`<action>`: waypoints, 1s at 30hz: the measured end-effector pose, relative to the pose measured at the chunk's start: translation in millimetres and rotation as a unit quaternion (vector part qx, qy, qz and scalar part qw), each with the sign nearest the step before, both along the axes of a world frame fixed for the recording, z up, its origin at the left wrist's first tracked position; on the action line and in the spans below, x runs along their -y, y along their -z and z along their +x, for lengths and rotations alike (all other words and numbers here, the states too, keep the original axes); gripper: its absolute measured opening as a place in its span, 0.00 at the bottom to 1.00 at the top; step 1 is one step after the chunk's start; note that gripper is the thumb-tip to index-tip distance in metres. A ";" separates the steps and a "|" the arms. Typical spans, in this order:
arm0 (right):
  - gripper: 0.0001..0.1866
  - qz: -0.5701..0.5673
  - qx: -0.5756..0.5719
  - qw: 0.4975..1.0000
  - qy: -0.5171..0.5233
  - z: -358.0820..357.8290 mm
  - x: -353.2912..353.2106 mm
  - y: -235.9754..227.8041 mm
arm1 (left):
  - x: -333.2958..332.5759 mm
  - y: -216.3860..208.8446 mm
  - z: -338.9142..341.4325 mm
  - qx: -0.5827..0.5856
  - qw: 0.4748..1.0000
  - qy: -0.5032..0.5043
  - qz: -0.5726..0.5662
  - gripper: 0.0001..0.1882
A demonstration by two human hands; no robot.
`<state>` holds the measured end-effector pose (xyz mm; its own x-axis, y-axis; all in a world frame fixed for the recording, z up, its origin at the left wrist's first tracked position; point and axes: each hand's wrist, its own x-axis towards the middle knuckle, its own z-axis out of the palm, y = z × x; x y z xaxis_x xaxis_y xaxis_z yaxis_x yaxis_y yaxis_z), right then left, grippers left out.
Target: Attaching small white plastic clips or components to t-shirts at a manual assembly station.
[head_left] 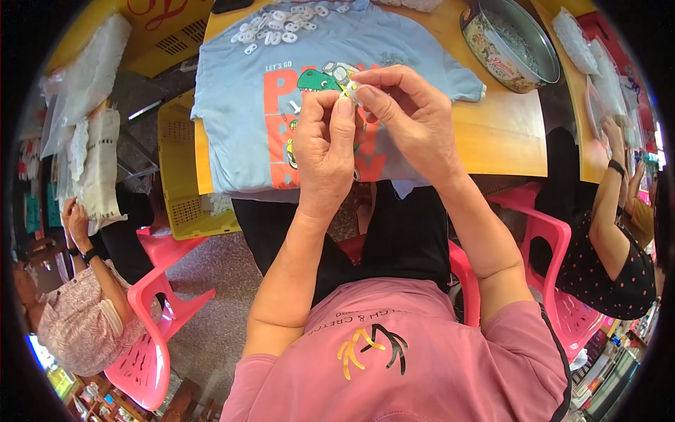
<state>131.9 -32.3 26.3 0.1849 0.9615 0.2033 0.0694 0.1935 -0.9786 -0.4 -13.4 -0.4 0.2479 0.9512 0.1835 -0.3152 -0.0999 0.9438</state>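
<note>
Above a light blue printed T-shirt (235,133) spread over the table, both my hands meet at a small white plastic piece (353,86) with yellow-green spots. My left hand (325,141) pinches its near side between thumb and forefinger. From the right, the thumb and forefinger of my right hand (415,116) close on the same piece, and fingers cover part of it. At the far end of the shirt lies a loose pile of small white plastic pieces (271,27), several with holes through them.
An oval printed tin (492,60) with small clear bits inside stands at the far right of the yellow table (506,141). A yellow crate (179,155) is left of the table. People sit on both sides, by pink chairs (151,316).
</note>
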 end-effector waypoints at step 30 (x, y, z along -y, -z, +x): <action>0.12 -0.113 -0.211 0.968 -0.076 3.0 -2.2 -11.8 | -4.4 3.7 -3.6 0.019 0.999 0.028 0.032 0.09</action>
<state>134.9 -30.1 38.1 0.0587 0.9952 -0.0787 -0.3585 -0.0526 -0.9320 -4.0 -9.0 -4.1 0.2924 0.9219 0.2544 -0.3579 -0.1412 0.9230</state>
